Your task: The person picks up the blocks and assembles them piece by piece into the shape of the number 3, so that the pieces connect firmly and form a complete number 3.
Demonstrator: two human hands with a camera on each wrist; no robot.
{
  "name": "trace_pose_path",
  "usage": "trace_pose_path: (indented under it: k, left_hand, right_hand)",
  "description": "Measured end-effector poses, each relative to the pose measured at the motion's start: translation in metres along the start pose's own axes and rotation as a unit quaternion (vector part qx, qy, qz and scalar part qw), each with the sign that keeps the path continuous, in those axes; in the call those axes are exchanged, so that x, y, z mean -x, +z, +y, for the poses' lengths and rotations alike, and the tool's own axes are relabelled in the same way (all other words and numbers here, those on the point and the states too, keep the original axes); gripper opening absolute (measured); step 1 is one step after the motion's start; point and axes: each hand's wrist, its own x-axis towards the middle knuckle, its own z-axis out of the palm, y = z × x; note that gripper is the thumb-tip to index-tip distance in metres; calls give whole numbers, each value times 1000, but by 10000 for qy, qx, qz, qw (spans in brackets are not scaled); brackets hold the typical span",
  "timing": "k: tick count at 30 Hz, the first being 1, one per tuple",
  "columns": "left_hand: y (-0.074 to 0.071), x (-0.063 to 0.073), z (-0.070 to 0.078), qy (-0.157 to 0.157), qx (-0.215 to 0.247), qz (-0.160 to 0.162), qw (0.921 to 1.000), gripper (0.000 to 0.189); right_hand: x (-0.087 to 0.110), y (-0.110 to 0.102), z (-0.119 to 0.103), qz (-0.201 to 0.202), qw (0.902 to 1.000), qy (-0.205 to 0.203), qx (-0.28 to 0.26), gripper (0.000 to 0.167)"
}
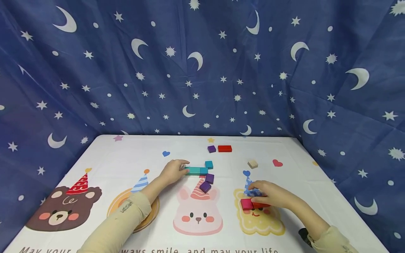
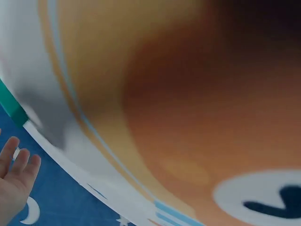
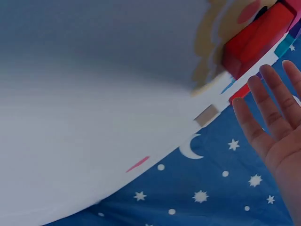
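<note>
Near the middle of the table, my left hand [image 1: 173, 171] lies at the left end of a long teal block [image 1: 192, 171], its thumb right at that end. A blue-teal cube [image 1: 204, 171] continues the row on the right. In the left wrist view the fingers are loosely extended beside the green end of the block [image 2: 13, 107]. Over at the right, my right hand [image 1: 269, 194] hovers over a red block [image 1: 260, 205], partly hiding it, with a pink-red cube [image 1: 246, 204] at its left end. Its fingers look straight and spread in the right wrist view, apart from the red block [image 3: 258, 40].
Another teal cube [image 1: 209, 164] sits behind the row. Two purple cubes [image 1: 209, 178] lie just in front and right. Farther back are a purple cube [image 1: 211, 149] and a red block [image 1: 224, 148]; a plain wooden cube [image 1: 252, 163] stands right. A starry blue curtain [image 1: 202, 70] borders the table.
</note>
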Motion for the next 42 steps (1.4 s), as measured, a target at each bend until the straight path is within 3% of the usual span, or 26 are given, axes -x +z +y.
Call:
trace_pose_path:
  k: [7,15,18,29,34,42]
  left_hand:
    - [6,1,18,526,157,45,9985,29]
    - [17,0,57,1556,150,-491,9865,30]
    - [23,0,71,1771,-3,-648,9821,29]
    - [43,6,104,1881,-92,-1072,9762,32]
    - [53,10,119,2022,-166,-1333,9701,32]
    - [71,17,135,2128,-396,-1323,9673,33]
  right_hand:
    - [7,-2,12,-43,9999,-28,-126,42]
    - [18,0,37,98,9994,-265,-181,47]
    - [20,2,45,214,9989,-397,-104,49]
    - [21,4,44,297,9980,-533,162,48]
    - [19,6,43,328,9979,-481,295,47]
    - [17,8,44,290,9976,-590,225,46]
